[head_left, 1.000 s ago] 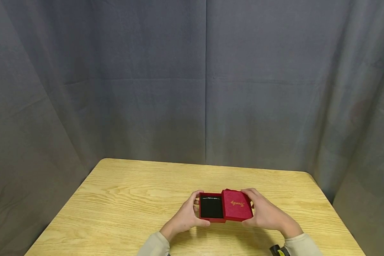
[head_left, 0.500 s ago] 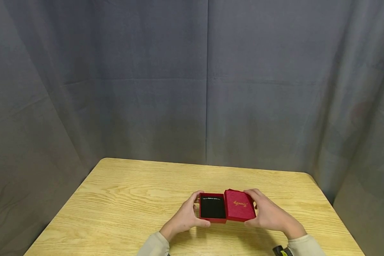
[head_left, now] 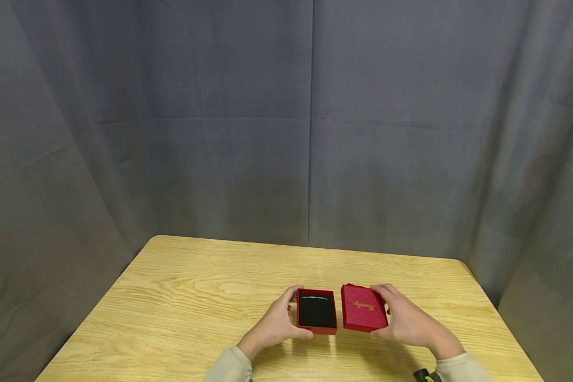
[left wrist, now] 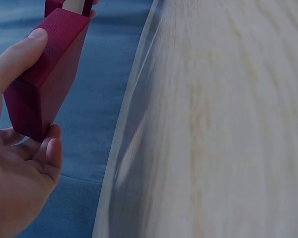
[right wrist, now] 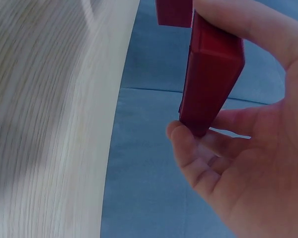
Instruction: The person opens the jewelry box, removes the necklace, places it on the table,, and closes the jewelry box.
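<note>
In the head view, the left grip (head_left: 278, 322) holds a red box (head_left: 317, 330) with the thumb on its near wall and fingers at its far side. That hold seems chosen to leave the top uncovered and fairly level, so the fine chain (head_left: 314, 297) lies undisturbed along the far part of the black pad (head_left: 317, 314). The right grip (head_left: 408, 324) holds the red lid (head_left: 364, 310) by its right end, also thumb near and fingers far, its gold lettering facing up. A narrow gap parts lid and box; both appear raised over the wooden counter (head_left: 210, 297), with shadows below. A grey curtain (head_left: 234, 159) hangs beyond the far edge, and a black device (head_left: 427, 375) sits at the right cuff.

In the left wrist view, thumb and fingers clasp opposite sides of the box, hiding part of its walls; the lid shows only partly at the top.

In the right wrist view, the lid is clasped between thumb and fingers, with a corner of the box just beside it.
</note>
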Demonstrator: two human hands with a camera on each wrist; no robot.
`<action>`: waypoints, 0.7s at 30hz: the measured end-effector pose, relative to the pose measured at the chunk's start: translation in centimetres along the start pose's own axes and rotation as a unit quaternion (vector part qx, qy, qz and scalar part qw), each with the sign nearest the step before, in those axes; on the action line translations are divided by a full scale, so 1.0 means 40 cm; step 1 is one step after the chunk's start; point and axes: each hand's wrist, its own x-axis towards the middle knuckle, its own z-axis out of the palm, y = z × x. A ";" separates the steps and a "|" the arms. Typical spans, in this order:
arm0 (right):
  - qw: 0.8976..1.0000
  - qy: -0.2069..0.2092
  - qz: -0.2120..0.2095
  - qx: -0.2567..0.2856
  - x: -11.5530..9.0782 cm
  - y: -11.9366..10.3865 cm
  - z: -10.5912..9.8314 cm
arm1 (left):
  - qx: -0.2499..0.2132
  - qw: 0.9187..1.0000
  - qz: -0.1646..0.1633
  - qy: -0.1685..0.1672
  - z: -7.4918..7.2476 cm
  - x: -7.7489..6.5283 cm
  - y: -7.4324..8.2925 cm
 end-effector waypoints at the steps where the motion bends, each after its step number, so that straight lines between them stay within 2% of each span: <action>1: 1.000 0.001 -0.002 -0.001 -0.002 0.002 -0.002 | -0.001 1.000 0.001 -0.001 0.000 0.000 -0.001; 11: 1.000 0.011 -0.008 -0.015 -0.020 0.026 -0.014 | -0.016 1.000 -0.003 -0.004 -0.001 -0.001 0.000; 21: 1.000 -0.003 0.008 -0.021 -0.028 0.043 -0.023 | -0.031 0.999 -0.003 -0.010 -0.003 -0.003 -0.001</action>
